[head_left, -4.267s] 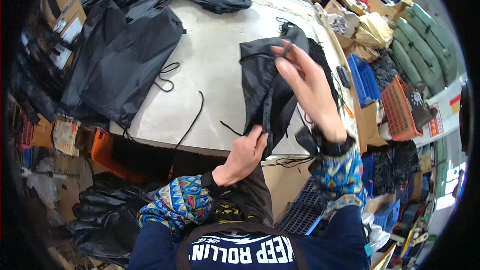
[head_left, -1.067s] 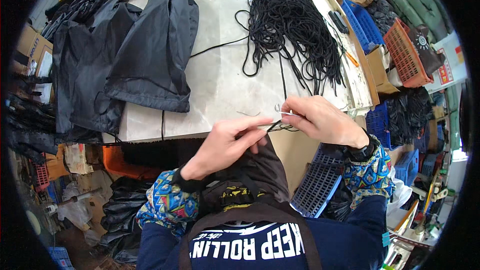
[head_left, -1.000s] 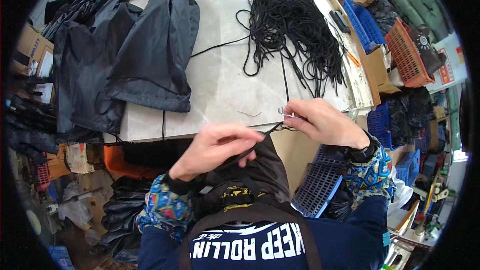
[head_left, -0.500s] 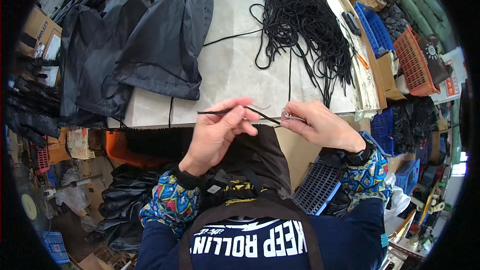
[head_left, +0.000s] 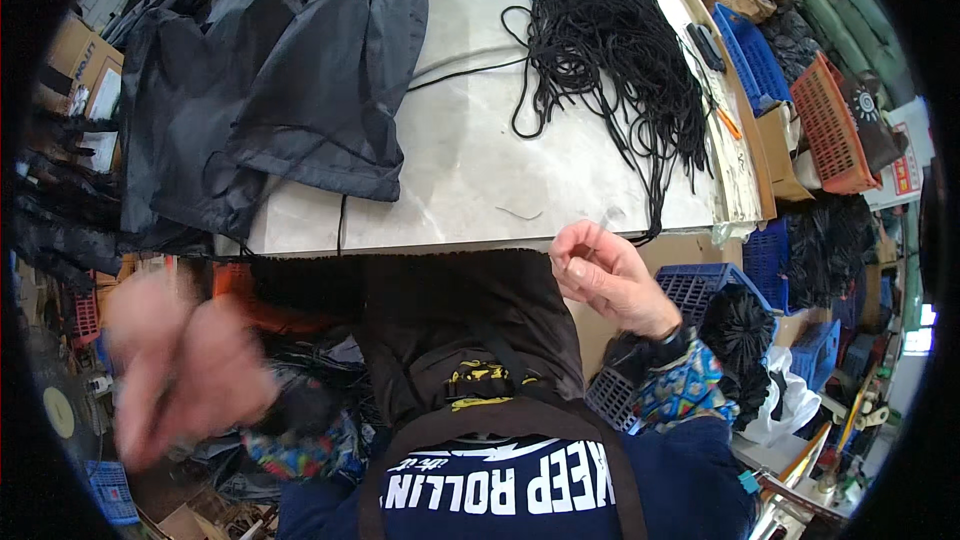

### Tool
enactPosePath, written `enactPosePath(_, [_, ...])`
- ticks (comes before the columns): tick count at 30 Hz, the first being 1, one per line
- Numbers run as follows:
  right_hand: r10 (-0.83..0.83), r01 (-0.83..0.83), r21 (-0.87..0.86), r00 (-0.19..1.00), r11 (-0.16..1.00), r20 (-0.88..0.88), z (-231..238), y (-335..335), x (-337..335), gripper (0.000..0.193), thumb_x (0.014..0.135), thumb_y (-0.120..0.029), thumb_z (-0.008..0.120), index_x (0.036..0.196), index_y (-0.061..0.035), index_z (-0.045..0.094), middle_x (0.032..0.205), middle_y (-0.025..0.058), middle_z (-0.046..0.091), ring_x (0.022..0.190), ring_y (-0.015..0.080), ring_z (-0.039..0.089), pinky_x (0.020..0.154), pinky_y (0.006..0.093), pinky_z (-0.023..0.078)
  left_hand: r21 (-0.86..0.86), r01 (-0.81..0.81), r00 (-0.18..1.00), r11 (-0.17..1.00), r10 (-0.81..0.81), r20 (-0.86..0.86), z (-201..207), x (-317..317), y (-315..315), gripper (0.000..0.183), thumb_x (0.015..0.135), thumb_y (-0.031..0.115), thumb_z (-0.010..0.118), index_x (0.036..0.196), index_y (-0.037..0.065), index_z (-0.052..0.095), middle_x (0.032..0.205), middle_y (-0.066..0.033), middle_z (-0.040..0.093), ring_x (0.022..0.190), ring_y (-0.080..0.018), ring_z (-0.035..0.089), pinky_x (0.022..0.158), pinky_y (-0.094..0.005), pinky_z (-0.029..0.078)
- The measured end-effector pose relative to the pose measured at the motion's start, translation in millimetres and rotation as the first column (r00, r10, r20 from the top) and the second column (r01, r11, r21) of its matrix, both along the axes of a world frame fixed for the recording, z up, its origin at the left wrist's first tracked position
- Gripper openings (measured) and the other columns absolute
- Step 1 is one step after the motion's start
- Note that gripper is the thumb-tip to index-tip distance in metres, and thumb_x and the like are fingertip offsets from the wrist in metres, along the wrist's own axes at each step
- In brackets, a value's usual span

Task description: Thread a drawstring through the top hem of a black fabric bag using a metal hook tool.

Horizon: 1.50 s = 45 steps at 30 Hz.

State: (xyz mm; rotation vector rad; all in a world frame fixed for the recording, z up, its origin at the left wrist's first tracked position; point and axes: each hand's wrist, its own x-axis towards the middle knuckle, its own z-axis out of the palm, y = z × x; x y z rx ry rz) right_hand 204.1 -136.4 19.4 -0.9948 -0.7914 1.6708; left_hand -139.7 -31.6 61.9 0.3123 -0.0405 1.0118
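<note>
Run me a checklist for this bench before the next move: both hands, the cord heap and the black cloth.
1. Right hand easy to see: ok, it is at the front edge of the table.
2. What the right hand holds: cannot tell; a thin pale thing shows by the fingers, too blurred to name.
3. Left hand easy to see: not ok, badly blurred, off to the left and below the table's edge; its grip is unclear.
4. Cord heap on the table: ok, on the right side.
5. Cords all gathered in the heap: not ok, a strand runs left to the black cloth.
6. Black cloth smooth: not ok, creased and overlapping.
</note>
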Motion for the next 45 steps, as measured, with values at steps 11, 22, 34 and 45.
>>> enactPosePath(11, [-0.201,0.152,0.146,0.885,0.977,0.421,3,11,-34,0.022,0.096,-0.009,0.05,0.113,-0.0007,0.061,0.069,-0.0012,0.056,0.057,0.003,0.045,0.051,0.0172,0.035,-0.065,0.058,0.629,0.996,-0.087,-0.772,-51,120,-7,0.014,0.088,0.005,0.06,0.101,-0.001,0.06,0.08,-0.0132,0.066,0.063,-0.0117,0.061,0.052,-0.0229,0.051])
enactPosePath(22, [-0.231,0.061,0.281,0.743,0.958,0.628,-3,9,-38,0.016,0.09,-0.005,0.057,0.103,0.0002,0.064,0.068,0.0032,0.06,0.057,0.006,0.051,0.053,0.0213,0.042,0.072,0.148,0.522,0.986,-0.016,-0.853,-60,126,-19,0.018,0.091,0.011,0.058,0.102,-0.001,0.065,0.074,-0.0016,0.061,0.049,-0.0004,0.041,0.04,-0.0153,0.027])
enactPosePath(34, [-0.309,-0.105,0.425,0.535,0.899,0.786,-1,8,-39,0.02,0.083,-0.001,0.061,0.104,-0.0002,0.062,0.08,0.0155,0.063,0.067,0.0255,0.062,0.059,0.0302,0.048,0.003,0.192,0.575,0.981,-0.11,-0.811,-53,126,-20,0.018,0.091,0.011,0.058,0.102,-0.002,0.063,0.078,-0.0063,0.065,0.054,-0.0058,0.054,0.043,-0.0174,0.041])
enactPosePath(45, [-0.3,-0.592,0.439,0.323,0.676,0.898,13,0,-48,0.024,0.068,-0.002,0.064,0.091,-0.0044,0.061,0.068,0.0061,0.056,0.065,0.0194,0.057,0.052,0.0281,0.044,0.356,0.083,0.384,0.931,0.299,-0.873,-69,131,-17,0.017,0.097,0.017,0.049,0.096,0.0,0.053,0.076,-0.004,0.057,0.055,-0.0082,0.055,0.042,-0.0177,0.04])
